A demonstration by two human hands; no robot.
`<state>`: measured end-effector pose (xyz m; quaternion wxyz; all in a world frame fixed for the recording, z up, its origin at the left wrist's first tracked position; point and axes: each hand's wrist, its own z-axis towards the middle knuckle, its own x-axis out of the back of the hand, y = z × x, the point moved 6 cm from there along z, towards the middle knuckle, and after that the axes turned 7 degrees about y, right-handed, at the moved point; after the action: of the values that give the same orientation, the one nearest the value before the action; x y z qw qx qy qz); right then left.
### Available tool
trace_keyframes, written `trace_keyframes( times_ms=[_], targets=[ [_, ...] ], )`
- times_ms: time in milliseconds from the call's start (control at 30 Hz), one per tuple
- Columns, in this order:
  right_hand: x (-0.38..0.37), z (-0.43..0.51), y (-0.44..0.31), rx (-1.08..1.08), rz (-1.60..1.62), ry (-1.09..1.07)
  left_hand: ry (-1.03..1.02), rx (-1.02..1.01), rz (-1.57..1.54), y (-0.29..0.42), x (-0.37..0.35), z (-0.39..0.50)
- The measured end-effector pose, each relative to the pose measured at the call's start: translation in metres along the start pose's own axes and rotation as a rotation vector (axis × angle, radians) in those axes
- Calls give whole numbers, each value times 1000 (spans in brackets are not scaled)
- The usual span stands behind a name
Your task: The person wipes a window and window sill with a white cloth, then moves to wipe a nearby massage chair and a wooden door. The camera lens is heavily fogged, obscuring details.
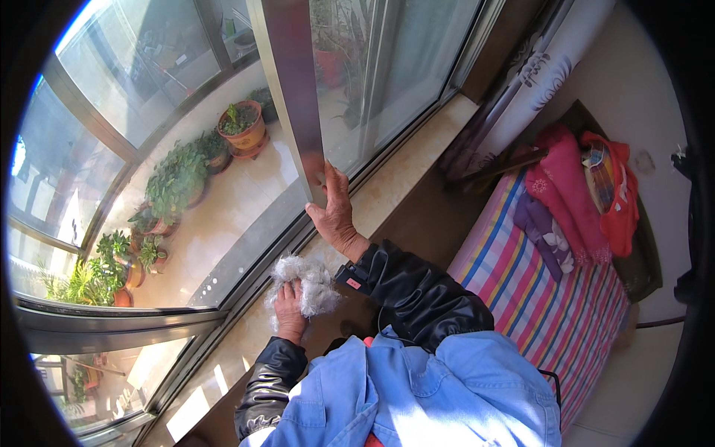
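My left hand (291, 313) rests on a fluffy bundle of whitish, shredded-looking material (313, 288), which lies on the stone window sill (385, 195) beside the metal track; whether the fingers grip it cannot be told. Farther up, my right hand (337, 215) is at the lower part of the upright metal frame (299, 100) of a sliding window, its thumb and fingers on the frame's edge. Both forearms wear black, shiny sleeves. A small dark device (352, 278) with a reddish label sits at my right wrist.
Beyond the glass, potted plants (176, 179) line a tiled floor. A metal window rail (128, 329) crosses at lower left. On the right stands a bed with a striped sheet (547, 313), holding red, pink and purple textiles (570, 190). A patterned curtain (530, 84) hangs at upper right.
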<state>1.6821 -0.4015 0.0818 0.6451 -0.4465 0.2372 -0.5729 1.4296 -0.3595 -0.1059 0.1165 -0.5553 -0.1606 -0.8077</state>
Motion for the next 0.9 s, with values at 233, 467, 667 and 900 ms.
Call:
trace_keyframes(
  times_ms=[233, 467, 667, 900],
  targets=[
    [1, -32, -21, 46, 105, -265, -212, 108, -2, 13, -17, 7],
    [83, -28, 67, 74, 44, -643, -57, 326, -437, 79, -4, 40],
    [122, -36, 115, -286, 494, -950, -18, 953, -1301, 145, -17, 133],
    [144, 9, 132, -228, 438, -697, -201, 745, -1655, 231, 42, 206]
  ],
)
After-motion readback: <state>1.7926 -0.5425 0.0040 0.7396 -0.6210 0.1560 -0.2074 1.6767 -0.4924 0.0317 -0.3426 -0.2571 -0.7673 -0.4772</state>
